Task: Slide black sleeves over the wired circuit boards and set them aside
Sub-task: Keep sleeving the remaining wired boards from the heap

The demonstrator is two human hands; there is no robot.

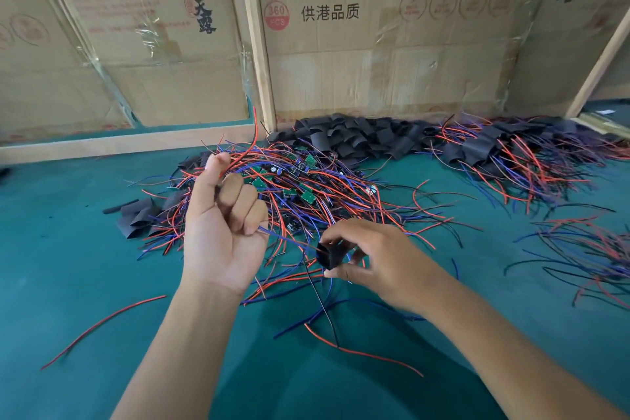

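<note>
My left hand (223,225) is raised palm-up with curled fingers gripping red and blue wires (279,237) that run down to the right. My right hand (371,259) pinches a black sleeve (329,254) between thumb and fingers, and the wires enter the sleeve's open end. The board on those wires is hidden, perhaps inside the sleeve. Behind the hands lies a tangled pile of small green circuit boards with red, blue and black wires (306,188). A heap of loose black sleeves (358,138) sits against the cardboard wall.
A pile of sleeved boards with wires (504,154) lies at the back right, more wired pieces (586,256) at the far right. A few flat sleeves (139,217) lie left of the pile. Loose wires (102,327) cross the green mat (68,249). Cardboard walls (392,62) close the back.
</note>
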